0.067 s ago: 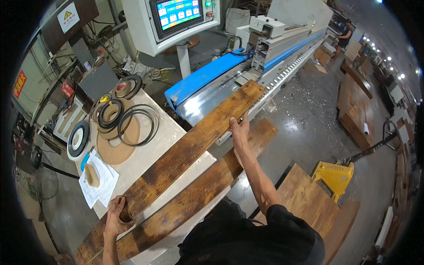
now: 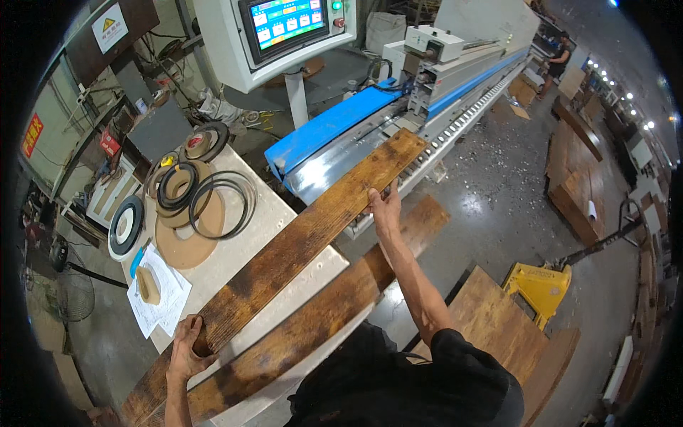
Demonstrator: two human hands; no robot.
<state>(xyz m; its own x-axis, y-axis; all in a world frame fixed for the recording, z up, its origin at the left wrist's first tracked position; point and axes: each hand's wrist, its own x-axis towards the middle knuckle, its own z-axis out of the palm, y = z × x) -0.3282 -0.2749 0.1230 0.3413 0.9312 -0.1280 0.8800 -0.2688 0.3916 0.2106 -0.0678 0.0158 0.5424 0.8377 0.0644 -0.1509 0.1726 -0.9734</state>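
A long brown wood-grain board (image 2: 284,245) runs slantwise from the lower left to the machine's front end. My left hand (image 2: 188,350) grips its near part, thumb on the right edge and fingers over the left side. Farther up, my right hand (image 2: 385,205) clasps the right edge, thumb on top and the other fingers partly hidden underneath. The board's far end rests at or just over the metal bed of the blue and grey machine (image 2: 334,167); contact is unclear. Below it, a second similar board (image 2: 313,324) lies on the pale worktable, untouched by either hand.
On the pale worktable (image 2: 245,167) lie rolls of edge strip (image 2: 188,249), black loops (image 2: 222,206), papers (image 2: 167,274) and a blue cutter (image 2: 137,261). A control screen (image 2: 284,27) stands behind. At right are a yellow pallet jack (image 2: 538,288) and stacked boards (image 2: 491,320); another person (image 2: 556,62) is far off.
The view has shifted very slightly. Both hands keep their hold on the board, which shows hardly any movement.
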